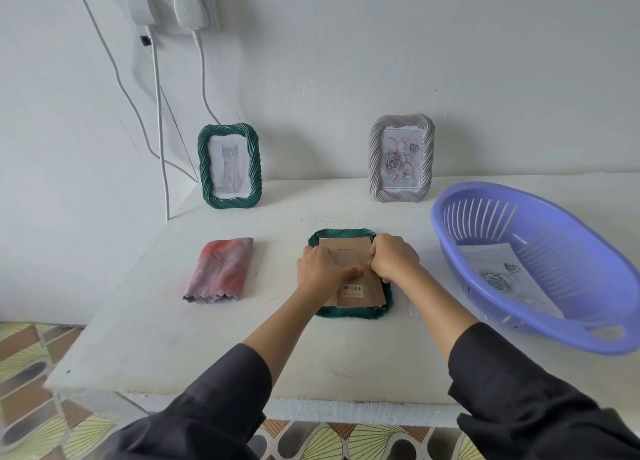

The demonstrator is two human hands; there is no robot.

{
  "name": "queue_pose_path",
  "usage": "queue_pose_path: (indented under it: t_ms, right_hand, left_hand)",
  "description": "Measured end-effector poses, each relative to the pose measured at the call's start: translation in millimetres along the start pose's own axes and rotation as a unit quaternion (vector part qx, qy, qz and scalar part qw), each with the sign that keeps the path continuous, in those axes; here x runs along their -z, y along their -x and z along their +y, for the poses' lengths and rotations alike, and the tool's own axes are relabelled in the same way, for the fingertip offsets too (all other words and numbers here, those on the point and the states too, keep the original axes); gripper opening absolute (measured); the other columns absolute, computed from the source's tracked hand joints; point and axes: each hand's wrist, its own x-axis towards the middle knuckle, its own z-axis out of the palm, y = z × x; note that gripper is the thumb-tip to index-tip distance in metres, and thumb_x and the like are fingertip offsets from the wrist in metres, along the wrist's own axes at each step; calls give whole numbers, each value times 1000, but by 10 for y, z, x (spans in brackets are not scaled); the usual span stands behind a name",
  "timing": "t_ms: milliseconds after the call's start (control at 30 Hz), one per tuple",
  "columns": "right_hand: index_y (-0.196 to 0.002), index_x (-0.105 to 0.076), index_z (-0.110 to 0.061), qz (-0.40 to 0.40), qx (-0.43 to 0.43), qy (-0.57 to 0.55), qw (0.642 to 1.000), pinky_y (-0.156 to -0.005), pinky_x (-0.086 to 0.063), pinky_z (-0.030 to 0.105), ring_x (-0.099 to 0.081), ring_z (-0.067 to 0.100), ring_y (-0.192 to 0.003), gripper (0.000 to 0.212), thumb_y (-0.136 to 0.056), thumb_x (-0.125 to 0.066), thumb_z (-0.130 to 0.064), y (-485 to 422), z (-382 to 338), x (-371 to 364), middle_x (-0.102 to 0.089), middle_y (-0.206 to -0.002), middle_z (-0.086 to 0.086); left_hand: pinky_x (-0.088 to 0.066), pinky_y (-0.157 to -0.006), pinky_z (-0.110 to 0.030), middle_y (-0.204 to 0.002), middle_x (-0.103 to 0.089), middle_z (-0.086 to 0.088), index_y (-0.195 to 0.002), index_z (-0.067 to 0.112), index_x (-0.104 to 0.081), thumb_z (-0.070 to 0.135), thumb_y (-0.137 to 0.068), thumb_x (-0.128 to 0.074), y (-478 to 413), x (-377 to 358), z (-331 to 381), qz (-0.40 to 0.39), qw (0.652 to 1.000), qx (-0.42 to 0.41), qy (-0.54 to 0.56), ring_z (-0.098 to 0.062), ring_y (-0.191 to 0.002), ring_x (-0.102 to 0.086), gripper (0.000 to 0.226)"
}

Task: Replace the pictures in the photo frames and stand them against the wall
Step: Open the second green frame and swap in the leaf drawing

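L hand (322, 269) pressing flat on backing board (362, 288) of green frame (349, 312), face-down mid worktop (173, 338); R hand (394, 259) fingers curled at board's right edge, grip unclear. Behind: cat frame (230, 167) + rose frame (401, 158) upright at wall (346, 79), so prob 2 of 3 done, this one left to close + stand

I am seeing the face-down frame (349, 312) lying in the middle of the table (173, 338), with the left hand (320, 269) and the right hand (393, 257) on its back. The folded cloth (220, 270) is lying to its left. The basket (554, 252) is sitting to its right, holding a printed sheet (498, 269). Behind, the cat frame (229, 166) is standing at left and the roses frame (401, 158) at right, both leaning against the wall (346, 61)
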Motion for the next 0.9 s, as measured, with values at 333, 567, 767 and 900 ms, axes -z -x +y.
queue_pose_path:
  t_ms: [333,567,767,900]
  right_hand:
    - [-110,-55,-11,-10,4,-9,1000,-74,-48,28,-68,29,-90,24,-86,-56,-8,13,-11,30,-64,-109,8]
    - [-106,-56,-11,-15,1,-12,1000,-67,-45,26,-69,27,-85,19,-87,-56,-8,35,-23,49,-68,-100,9]
    - [-105,-56,-9,-20,-3,-32,999,-70,-47,29,-69,27,-81,21,-86,-62,-16,55,-18,74,-70,-97,11]
    - [-104,-55,-8,-24,-6,-41,999,-65,-47,26,-65,23,-62,21,-87,-63,-18,60,-3,98,-74,-85,11]
  left_hand:
    - [-37,-71,-26,-100,-53,-3,-108,12,-59,42,-73,-74,35,69,27,-12,999,-17,26,-13,-88,-42,48]
    - [-26,-52,-16,-66,-33,14,-60,28,-26,40,-73,-75,64,93,36,-3,1000,-10,30,-15,-81,-42,52]
    - [-33,-57,-22,-80,-52,11,-75,27,-52,39,-73,-75,9,45,-11,-6,999,-13,35,-19,-89,-51,25]
    - [-37,-74,-24,-124,-58,-1,-126,14,-55,43,-72,-75,-5,38,-28,12,999,-14,36,-18,-112,-55,64]
